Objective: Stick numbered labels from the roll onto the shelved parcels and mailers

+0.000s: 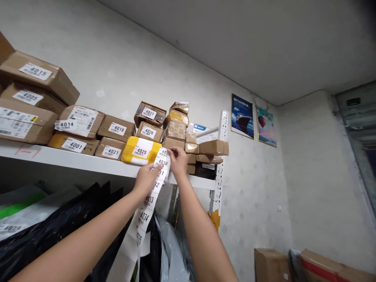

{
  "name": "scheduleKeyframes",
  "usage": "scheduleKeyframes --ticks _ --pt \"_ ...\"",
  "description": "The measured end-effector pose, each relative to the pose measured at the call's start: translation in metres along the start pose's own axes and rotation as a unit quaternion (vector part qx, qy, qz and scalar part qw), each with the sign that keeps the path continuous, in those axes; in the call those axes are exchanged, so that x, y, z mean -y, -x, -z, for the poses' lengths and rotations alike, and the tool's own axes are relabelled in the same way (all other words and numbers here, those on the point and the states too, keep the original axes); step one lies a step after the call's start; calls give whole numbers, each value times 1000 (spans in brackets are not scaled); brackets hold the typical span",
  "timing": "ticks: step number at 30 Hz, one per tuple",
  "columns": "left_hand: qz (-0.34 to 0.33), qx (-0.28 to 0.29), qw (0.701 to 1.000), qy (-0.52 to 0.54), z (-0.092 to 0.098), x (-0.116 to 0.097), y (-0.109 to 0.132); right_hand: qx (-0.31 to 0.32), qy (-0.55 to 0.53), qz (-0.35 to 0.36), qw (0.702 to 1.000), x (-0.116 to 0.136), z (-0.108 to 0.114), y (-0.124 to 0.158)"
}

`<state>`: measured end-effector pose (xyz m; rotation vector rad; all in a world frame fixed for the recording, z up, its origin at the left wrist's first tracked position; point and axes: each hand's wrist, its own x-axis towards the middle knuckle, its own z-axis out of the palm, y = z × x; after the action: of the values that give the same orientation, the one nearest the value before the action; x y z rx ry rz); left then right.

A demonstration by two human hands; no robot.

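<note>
A long strip of numbered barcode labels (149, 200) hangs down in front of the shelf edge. My left hand (147, 178) is closed on the strip, thumb lying on its front near the label 4030. At the strip's top edge my right hand (178, 159) pinches the corner of the uppermost label, whose number is partly covered. Just behind the strip lies a yellow and white parcel (141, 149) labelled 4025. Small cardboard boxes labelled 4026 (148, 132) and 4027 (149, 113) are stacked above it, and several small parcels (175, 130) rise behind my right hand.
The white metal shelf (202, 182) carries labelled cartons at left, such as 4015 (35, 71). Its upright post (217, 188) stands at the right end. Black and grey plastic bags (96, 203) fill the space below. Cardboard boxes (272, 266) sit low at right; posters (242, 116) hang on the wall.
</note>
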<state>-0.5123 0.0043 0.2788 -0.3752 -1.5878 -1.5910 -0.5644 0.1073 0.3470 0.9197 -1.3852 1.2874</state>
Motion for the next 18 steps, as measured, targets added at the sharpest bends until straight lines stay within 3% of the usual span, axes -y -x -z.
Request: scheduleKeyframes --ticks 5,10,14,18 --pt "2 -56 997 -45 -3 -13 -9 -21 47 33 998 2 -10 -21" --pt "3 -84 990 -109 -1 -13 4 -68 78 22 994 -8 11 -33" --pt "-24 -85 992 -85 7 2 17 -11 110 28 994 -10 25 -42" --pt "-29 -87 995 -43 11 11 17 32 160 58 985 -4 20 -39"
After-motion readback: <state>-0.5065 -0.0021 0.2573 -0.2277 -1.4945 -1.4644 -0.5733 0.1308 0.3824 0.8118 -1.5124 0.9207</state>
